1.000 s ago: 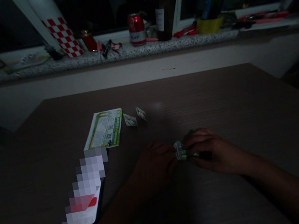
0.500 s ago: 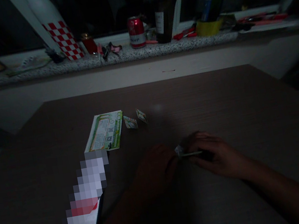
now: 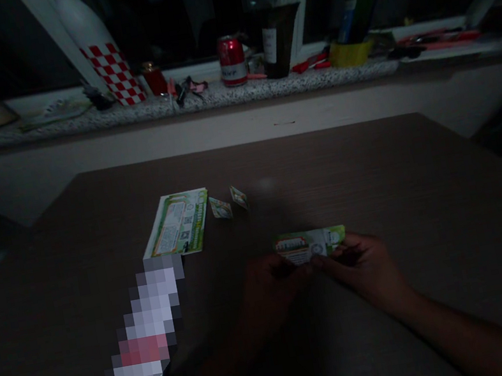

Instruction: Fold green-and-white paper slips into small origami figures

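A small green and white folded paper point(image 3: 310, 245) lies on the dark wooden table point(image 3: 376, 179) just in front of me. My left hand point(image 3: 271, 288) pinches its near left edge, fingers closed. Fingers of my right hand point(image 3: 367, 268) are closed on its near right edge. Both hands rest low on the table, close together. The light is dim.
A green printed leaflet point(image 3: 178, 223) lies to the left, with two small folded paper pieces point(image 3: 220, 207) point(image 3: 238, 197) beside it. A blurred white and red object point(image 3: 146, 326) lies at the near left. The stone sill point(image 3: 215, 96) behind holds a red can point(image 3: 231, 60), bottles point(image 3: 275, 34) and tools.
The paper was a small folded lump between my fingertips; now it is spread out wider and flatter on the table. Both hands have drawn slightly toward me.
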